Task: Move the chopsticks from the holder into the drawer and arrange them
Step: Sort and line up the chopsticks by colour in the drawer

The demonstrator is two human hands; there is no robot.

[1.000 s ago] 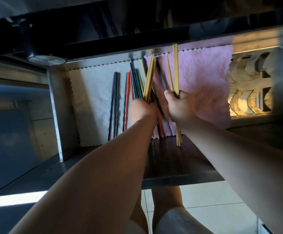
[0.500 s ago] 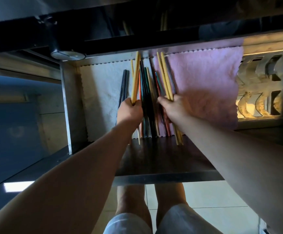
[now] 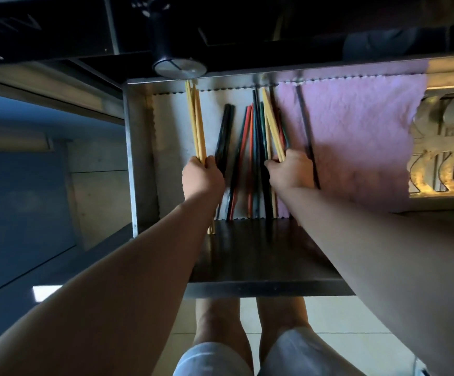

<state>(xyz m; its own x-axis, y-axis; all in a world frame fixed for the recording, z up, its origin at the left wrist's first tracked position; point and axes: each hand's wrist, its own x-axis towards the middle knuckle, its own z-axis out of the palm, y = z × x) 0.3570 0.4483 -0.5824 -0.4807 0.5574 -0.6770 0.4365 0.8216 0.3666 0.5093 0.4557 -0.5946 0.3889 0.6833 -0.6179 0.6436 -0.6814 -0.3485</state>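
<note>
The metal drawer (image 3: 139, 158) stands pulled out below me, lined with a white cloth (image 3: 171, 137) and a pink cloth (image 3: 356, 137). My left hand (image 3: 203, 176) grips a bundle of yellow chopsticks (image 3: 194, 120) at the drawer's left side, over the white cloth. My right hand (image 3: 291, 172) holds more yellow chopsticks (image 3: 272, 126) near the middle. Between my hands lie black chopsticks (image 3: 224, 137) and red, green and dark ones (image 3: 250, 147). One dark chopstick (image 3: 306, 131) lies alone on the pink cloth. The holder is not visible.
A dark cylinder with a round metal end (image 3: 178, 67) hangs above the drawer's back edge. A gold carved panel (image 3: 448, 147) is at the right. The drawer's dark front lip (image 3: 269, 287) is under my forearms, above my legs and the tiled floor (image 3: 342, 321).
My left hand carried its yellow chopsticks leftward, away from the coloured pile, to the drawer's left side. My right hand stayed near the middle with its yellow chopsticks. The view tilted down.
</note>
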